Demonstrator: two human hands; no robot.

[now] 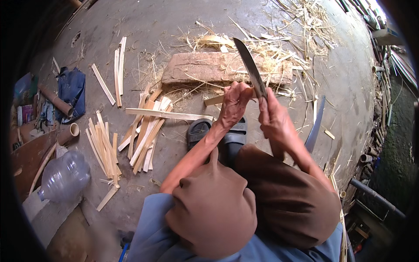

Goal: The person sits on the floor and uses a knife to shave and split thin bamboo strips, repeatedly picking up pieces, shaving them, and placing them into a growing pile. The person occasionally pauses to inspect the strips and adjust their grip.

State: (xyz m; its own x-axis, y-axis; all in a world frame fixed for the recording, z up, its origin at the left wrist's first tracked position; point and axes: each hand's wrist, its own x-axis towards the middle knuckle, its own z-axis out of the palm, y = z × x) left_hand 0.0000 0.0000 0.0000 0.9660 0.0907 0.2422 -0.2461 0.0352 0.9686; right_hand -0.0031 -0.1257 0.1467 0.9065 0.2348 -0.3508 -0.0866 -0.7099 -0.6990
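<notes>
My right hand [274,117] is closed around the handle of a long knife [248,59], its dark curved blade pointing up and away from me. Close beside it, my left hand [235,104] is closed on a bamboo strip [212,101], whose pale end sticks out to the left; the rest is hidden by the fingers. The lower part of the blade is right by the left fingertips, and whether it touches the strip I cannot tell. Beyond both hands lies a thick wooden block [196,67] with shavings on it. Below them are my sandals [235,133].
Split bamboo strips [148,131] lie in piles on the floor to the left, with another bundle [101,148] nearer. Shavings [305,19] litter the far floor. A saw blade [315,124] is at my right. A clear plastic jug [65,177] stands lower left. Bamboo poles line the right edge.
</notes>
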